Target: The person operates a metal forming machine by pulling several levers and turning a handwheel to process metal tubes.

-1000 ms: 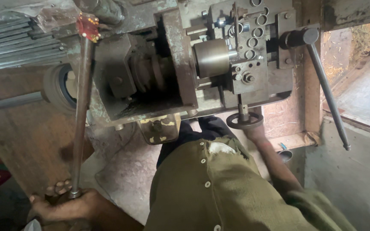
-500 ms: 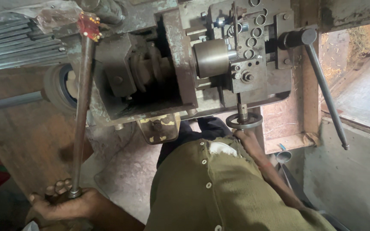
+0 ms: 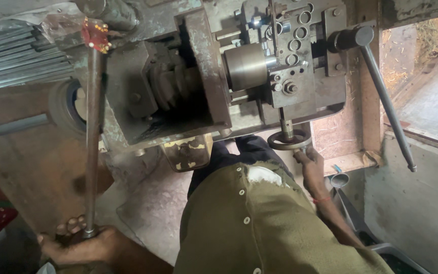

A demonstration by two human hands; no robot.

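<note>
Your left hand grips the long rod's lower end, its red-tagged top pointing away, while your right hand clasps the small handwheel.

shirt: olive-green, buttoned, pale buttons | trousers: dark | right wrist: thin red thread

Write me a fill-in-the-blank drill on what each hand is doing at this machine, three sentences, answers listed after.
1. The left hand grips the lower end of a long metal ____ that rises to a red tip beside the machine.
2. The right hand rests at the rim of a small round ____ under the machine's front block.
3. A second long lever with a dark hub slopes down at the right, and ____ hand touches it.

Missing words: rod; handwheel; neither
</note>
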